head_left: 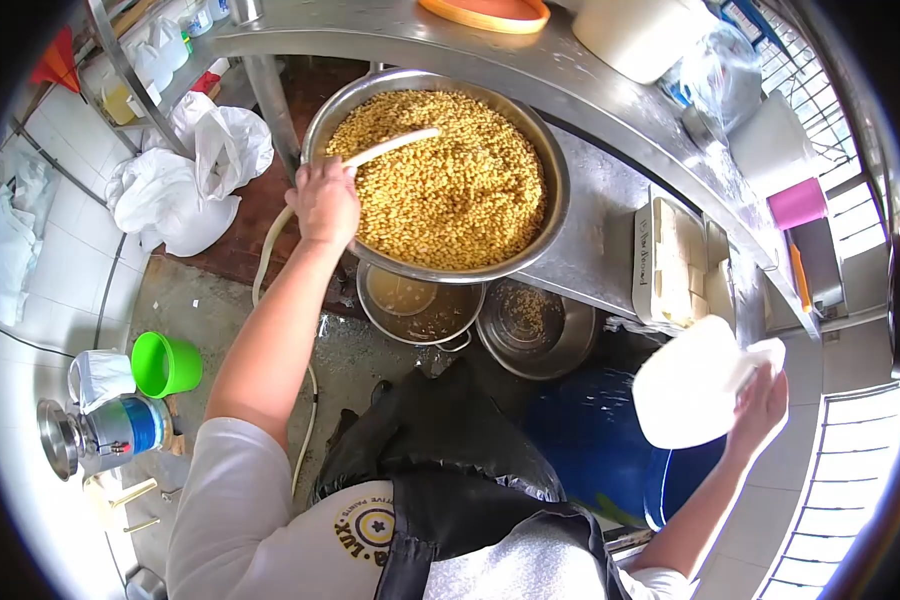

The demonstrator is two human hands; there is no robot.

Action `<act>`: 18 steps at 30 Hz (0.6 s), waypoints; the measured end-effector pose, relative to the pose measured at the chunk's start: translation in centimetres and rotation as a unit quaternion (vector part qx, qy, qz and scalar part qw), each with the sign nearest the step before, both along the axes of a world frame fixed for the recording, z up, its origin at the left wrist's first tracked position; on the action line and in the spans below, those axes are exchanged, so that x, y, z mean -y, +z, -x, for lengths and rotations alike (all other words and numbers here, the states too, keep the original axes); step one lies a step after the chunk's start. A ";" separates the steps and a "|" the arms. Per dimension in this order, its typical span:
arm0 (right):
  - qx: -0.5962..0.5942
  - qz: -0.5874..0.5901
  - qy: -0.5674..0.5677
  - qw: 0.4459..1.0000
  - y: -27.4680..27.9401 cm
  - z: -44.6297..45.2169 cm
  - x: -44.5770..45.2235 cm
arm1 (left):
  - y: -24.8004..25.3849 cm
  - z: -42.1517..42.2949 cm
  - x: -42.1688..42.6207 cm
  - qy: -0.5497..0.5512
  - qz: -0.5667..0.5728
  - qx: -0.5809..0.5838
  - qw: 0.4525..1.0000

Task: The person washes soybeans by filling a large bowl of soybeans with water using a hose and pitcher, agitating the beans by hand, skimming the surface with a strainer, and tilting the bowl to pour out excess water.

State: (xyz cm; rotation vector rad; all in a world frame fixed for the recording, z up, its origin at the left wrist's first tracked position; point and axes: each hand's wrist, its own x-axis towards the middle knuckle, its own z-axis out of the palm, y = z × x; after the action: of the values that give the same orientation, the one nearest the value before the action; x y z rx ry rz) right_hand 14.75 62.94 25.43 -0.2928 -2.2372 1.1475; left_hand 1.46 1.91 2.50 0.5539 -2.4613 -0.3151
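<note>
Right hand [763, 405] gripping a white plastic container [682, 388], over a blue drum [595, 430]; left hand [328, 203] closed around a pale hose [395, 146] at the rim of a wide steel basin [557, 195], the hose's end above yellow kernels [460, 185] filling it. Below, a handled metal pot [395, 322]; beyond, a steel shelf [355, 38].
</note>
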 end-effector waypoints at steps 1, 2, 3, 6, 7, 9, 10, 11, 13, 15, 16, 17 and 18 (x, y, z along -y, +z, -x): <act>0.011 -0.015 0.020 1.000 0.1 1.2 2.8 | 0.6 -0.3 -0.2 0.002 0.003 0.013 1.000; 0.034 -0.033 0.049 0.998 0.1 2.4 5.4 | 1.0 -0.4 -0.3 0.004 -0.017 0.038 0.999; 0.056 -0.049 0.078 0.994 0.1 3.7 7.9 | 1.0 -0.4 -0.3 0.003 -0.021 0.035 0.999; 0.143 -0.106 0.152 0.972 1.0 6.8 16.5 | 1.1 -0.6 0.1 -0.001 -0.050 0.043 0.998; 0.193 -0.123 0.191 0.955 1.6 7.6 18.9 | 1.2 -0.6 0.2 -0.004 -0.060 0.049 0.997; 0.143 -0.253 0.268 0.919 0.9 9.6 23.1 | 0.9 -0.5 0.3 -0.003 -0.057 0.051 0.997; 0.170 -0.271 0.286 0.903 1.2 9.9 25.6 | 1.3 -0.7 0.3 0.009 -0.062 0.049 0.997; 0.132 -0.329 0.321 0.878 0.9 10.6 27.4 | 1.7 -0.9 0.3 -0.009 -0.069 0.067 0.995; 0.169 -0.348 0.353 0.852 1.8 10.5 31.5 | 2.0 -1.2 0.3 -0.019 -0.078 0.086 0.993; 0.175 -0.387 0.366 0.828 2.3 11.4 34.3 | 2.2 -1.2 0.2 -0.047 -0.011 0.105 0.993; 0.183 -0.423 0.370 0.807 2.5 11.7 35.4 | 2.3 -1.3 0.1 -0.040 -0.013 0.105 0.994; 0.179 -0.426 0.374 0.804 2.6 12.1 36.4 | 2.5 -1.2 0.0 -0.056 0.011 0.117 0.992; 0.169 -0.434 0.386 0.796 2.6 12.5 37.2 | 2.6 -1.1 0.0 -0.073 0.036 0.127 0.989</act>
State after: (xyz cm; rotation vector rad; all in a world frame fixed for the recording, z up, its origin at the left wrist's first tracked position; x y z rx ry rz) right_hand 2.29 25.75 28.05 0.9409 -3.0352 0.2418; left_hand 2.52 1.88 5.13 0.4056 -2.7557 -0.2238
